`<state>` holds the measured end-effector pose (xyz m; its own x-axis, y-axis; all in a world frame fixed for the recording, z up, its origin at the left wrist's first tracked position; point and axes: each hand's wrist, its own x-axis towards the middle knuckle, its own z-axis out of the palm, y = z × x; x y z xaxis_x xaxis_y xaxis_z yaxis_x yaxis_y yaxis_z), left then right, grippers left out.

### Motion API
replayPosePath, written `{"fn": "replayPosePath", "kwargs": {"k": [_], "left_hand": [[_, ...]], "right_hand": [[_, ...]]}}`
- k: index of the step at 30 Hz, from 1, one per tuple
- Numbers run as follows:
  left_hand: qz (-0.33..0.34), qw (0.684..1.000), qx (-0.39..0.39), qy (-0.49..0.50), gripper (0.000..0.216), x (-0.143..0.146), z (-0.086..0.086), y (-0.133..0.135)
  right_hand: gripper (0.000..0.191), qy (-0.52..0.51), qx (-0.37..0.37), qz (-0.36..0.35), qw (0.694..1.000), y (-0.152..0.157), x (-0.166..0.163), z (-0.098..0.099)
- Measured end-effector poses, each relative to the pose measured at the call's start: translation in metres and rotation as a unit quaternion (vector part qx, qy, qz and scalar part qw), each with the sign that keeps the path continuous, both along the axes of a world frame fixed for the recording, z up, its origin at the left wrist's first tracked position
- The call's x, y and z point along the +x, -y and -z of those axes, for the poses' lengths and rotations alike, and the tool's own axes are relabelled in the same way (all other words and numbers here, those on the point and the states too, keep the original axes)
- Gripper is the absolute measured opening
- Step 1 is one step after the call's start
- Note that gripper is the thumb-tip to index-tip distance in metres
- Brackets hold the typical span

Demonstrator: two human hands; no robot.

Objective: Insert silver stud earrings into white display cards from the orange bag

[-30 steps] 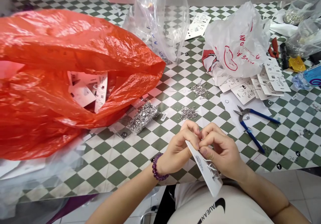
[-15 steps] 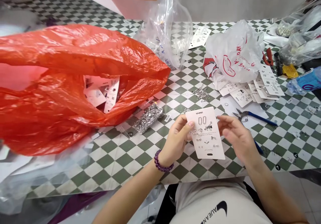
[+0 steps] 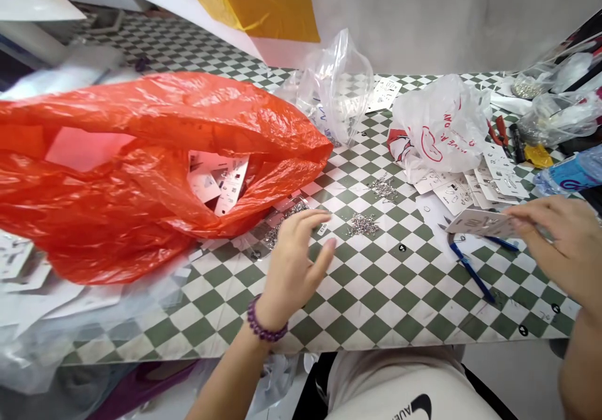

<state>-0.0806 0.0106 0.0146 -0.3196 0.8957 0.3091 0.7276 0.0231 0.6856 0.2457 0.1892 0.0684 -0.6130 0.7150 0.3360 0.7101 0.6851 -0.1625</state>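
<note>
Card (image 3: pixel 480 223) juts lengthwise to the left from my right hand (image 3: pixel 562 244), pinched at one end, over blue pliers (image 3: pixel 470 274). My left hand (image 3: pixel 294 269) hangs with fingers spread. Red "DAY" shows on the white bag (image 3: pixel 439 133)

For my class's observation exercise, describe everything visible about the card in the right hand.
The card is thin, pale and flat, looks like stiff paper, and bears two loop shapes; other markings are blurred. The right hand pinches its right end, holding it tilted so it hides part of the blue-handled pliers.
</note>
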Motion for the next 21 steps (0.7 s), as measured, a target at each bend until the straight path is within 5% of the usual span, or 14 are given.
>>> {"fn": "replayPosePath", "kwargs": {"k": [3,5,8,12,16,21], "left_hand": [[-0.088,0.978,-0.061,-0.179,0.048,-0.027,0.002,0.022],[-0.123,0.96,-0.104,-0.23,0.063,-0.041,0.005,0.034],[-0.139,0.946,-0.162,-0.245,0.069,-0.051,0.01,0.043],[-0.132,0.972,-0.11,-0.161,0.053,-0.05,0.006,0.039],[-0.082,0.995,-0.014,-0.06,0.043,-0.039,-0.003,0.024],[0.001,0.992,0.024,0.127,0.043,-0.033,0.005,-0.009]], "right_hand": [[0.032,0.072,0.153,0.061,0.984,-0.013,-0.001,-0.009],[0.034,0.029,0.162,0.049,0.985,-0.008,-0.019,-0.007],[0.037,-0.032,-0.027,-0.077,0.996,0.011,-0.057,0.001],[0.051,0.004,-0.279,-0.193,0.941,0.029,-0.106,0.013],[0.085,-0.004,-0.326,-0.285,0.902,0.026,-0.147,0.023],[0.088,-0.006,-0.329,-0.355,0.875,0.006,-0.193,0.032]]}}
